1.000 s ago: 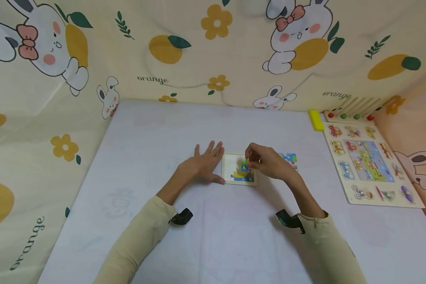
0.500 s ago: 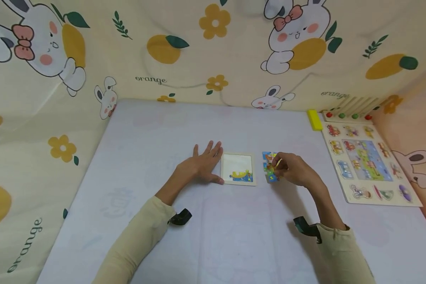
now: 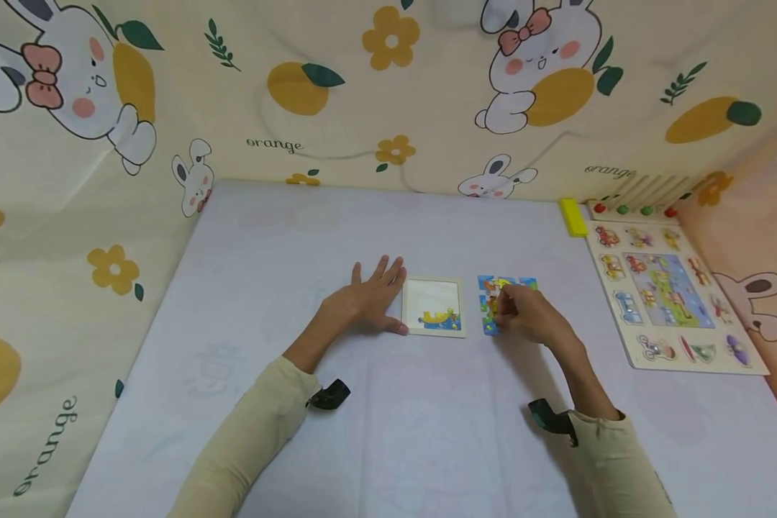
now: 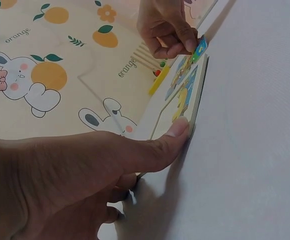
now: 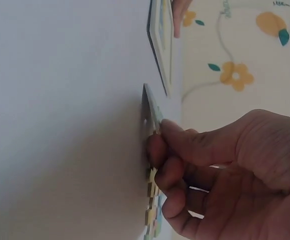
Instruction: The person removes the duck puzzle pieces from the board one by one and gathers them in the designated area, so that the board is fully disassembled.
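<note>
My left hand lies with fingers spread at the left side of a shallow square puzzle tray, its thumb at the near-left corner. Along the tray's bottom edge sit joined yellow-and-blue jigsaw pieces; the rest of its floor is bare white. Just right of the tray, my right hand pinches a jigsaw piece between thumb and fingers. In the right wrist view this piece is tilted, with one edge raised. Other loose jigsaw pieces lie under and behind the hand, partly hidden by it.
A large wooden picture board with vehicle and toy shapes lies at the right of the table. Beside its far end are a yellow block and a strip with red and green beads. A printed cloth hangs behind the table.
My right hand has left the tray, where it held a green-and-blue piece, and moved right to the loose pieces. It then shifted slightly left over them. The left hand stays put.
</note>
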### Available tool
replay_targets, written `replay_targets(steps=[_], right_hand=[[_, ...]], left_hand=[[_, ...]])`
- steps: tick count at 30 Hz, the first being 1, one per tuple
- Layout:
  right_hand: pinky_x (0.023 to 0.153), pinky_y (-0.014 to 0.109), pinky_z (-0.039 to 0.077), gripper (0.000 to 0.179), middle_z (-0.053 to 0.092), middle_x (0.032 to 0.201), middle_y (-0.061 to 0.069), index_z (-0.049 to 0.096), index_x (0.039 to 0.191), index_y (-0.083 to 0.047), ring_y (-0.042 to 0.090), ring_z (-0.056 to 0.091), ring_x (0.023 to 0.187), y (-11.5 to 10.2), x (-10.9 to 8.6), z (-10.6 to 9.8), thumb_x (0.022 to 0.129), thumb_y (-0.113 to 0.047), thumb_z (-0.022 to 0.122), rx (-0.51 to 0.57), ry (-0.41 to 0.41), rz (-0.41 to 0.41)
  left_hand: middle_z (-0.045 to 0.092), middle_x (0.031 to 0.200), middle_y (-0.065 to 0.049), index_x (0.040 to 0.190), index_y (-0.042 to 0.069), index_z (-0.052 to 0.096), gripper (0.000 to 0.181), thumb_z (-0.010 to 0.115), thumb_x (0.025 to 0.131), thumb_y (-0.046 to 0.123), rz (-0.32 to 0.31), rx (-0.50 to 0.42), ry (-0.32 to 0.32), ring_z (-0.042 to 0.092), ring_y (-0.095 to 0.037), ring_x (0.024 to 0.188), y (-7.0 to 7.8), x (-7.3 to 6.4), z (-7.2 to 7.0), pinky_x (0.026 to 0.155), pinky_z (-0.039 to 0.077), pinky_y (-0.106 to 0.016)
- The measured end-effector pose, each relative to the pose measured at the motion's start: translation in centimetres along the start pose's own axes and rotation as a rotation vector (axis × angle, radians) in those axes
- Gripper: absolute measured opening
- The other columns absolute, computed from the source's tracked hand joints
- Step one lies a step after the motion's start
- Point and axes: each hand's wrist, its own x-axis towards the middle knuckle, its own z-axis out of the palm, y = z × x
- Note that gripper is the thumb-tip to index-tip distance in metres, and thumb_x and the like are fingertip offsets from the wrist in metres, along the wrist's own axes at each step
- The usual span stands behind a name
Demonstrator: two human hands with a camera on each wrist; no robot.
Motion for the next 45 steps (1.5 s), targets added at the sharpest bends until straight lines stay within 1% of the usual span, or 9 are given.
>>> replay_targets(steps=[6,10,16,24,28,31,34,39,45], right_hand=[[0.066,0.030,0.045,0.014,0.066,0.086,0.014,0.061,0.095,0.001,0.022,0.058,0.076,-0.5,-0.1,0.1,0.095,-0.007,0.073,-0.103,0.010,0.060],[0.066,0.030,0.044,0.019,0.067,0.087,0.013,0.065,0.096,0.000,0.022,0.058,0.077,-0.7,-0.3,-0.1,0.093,-0.015,0.077,-0.146,0.010,0.076],[0.067,0.030,0.042,0.024,0.066,0.083,0.009,0.067,0.089,-0.003,0.021,0.056,0.078,-0.7,-0.3,0.0,0.088,-0.020,0.083,-0.192,-0.033,0.092],[0.063,0.029,0.038,0.024,0.059,0.074,0.003,0.068,0.079,-0.005,0.018,0.052,0.072,-1.2,0.0,-0.2,0.090,-0.022,0.080,-0.222,-0.087,0.118],[0.061,0.029,0.038,0.026,0.057,0.073,0.003,0.064,0.080,-0.005,0.017,0.051,0.070,-1.9,0.0,-0.6,0.094,-0.023,0.077,-0.222,-0.078,0.079],[0.062,0.029,0.041,0.023,0.059,0.075,0.004,0.063,0.086,-0.004,0.015,0.052,0.068,-2.6,0.2,-0.9,0.096,-0.021,0.074,-0.211,-0.073,0.014],[0.063,0.029,0.044,0.018,0.064,0.079,0.007,0.063,0.095,-0.003,0.015,0.056,0.065,-3.6,0.5,-0.8,0.097,-0.017,0.074,-0.186,-0.098,-0.039],[0.063,0.028,0.044,0.015,0.066,0.079,0.010,0.066,0.105,-0.001,0.015,0.056,0.066,-5.6,1.4,0.0,0.097,-0.011,0.073,-0.181,-0.162,-0.094],[0.066,0.027,0.045,0.022,0.067,0.081,0.008,0.070,0.112,0.001,0.017,0.056,0.071,-7.3,2.7,1.5,0.095,-0.011,0.076,-0.228,-0.202,-0.113]], left_hand=[[-0.014,0.177,-0.009,0.169,0.008,0.001,0.114,0.067,0.094,0.064,-0.011,0.002,-0.003,-0.013,-0.033,0.165,-0.1,-0.1,-0.1,0.128,0.003,-0.071],[-0.014,0.177,-0.009,0.169,0.008,0.001,0.114,0.067,0.094,0.064,-0.011,-0.007,-0.004,-0.014,-0.032,0.165,-0.1,-0.1,-0.1,0.128,0.002,-0.072],[-0.013,0.177,-0.009,0.169,0.008,0.002,0.114,0.068,0.093,0.064,-0.010,0.000,0.005,-0.014,-0.032,0.165,-0.2,0.0,-0.1,0.128,0.003,-0.072],[-0.014,0.177,-0.009,0.169,0.008,0.001,0.115,0.067,0.093,0.064,-0.007,0.003,0.002,-0.014,-0.032,0.165,-0.3,0.3,0.1,0.128,0.003,-0.072],[-0.014,0.177,-0.009,0.169,0.008,0.000,0.114,0.066,0.094,0.064,0.003,0.007,0.002,-0.014,-0.032,0.165,-0.2,0.1,0.0,0.128,0.002,-0.072],[-0.015,0.177,-0.010,0.168,0.007,-0.001,0.114,0.064,0.095,0.065,0.004,0.011,-0.002,-0.014,-0.033,0.165,-0.1,0.0,-0.2,0.129,0.003,-0.071],[-0.014,0.177,-0.011,0.168,0.006,-0.001,0.112,0.064,0.096,0.063,-0.001,0.013,-0.006,-0.014,-0.033,0.165,0.1,-0.1,-0.4,0.129,0.004,-0.070],[-0.014,0.177,-0.010,0.168,0.006,-0.001,0.112,0.064,0.096,0.063,-0.006,0.010,-0.016,-0.014,-0.033,0.165,0.1,-0.1,-0.3,0.129,0.004,-0.071],[-0.015,0.177,-0.010,0.168,0.007,-0.001,0.114,0.064,0.095,0.065,-0.005,0.009,-0.013,-0.015,-0.033,0.165,0.2,-0.2,-0.3,0.128,0.003,-0.071]])
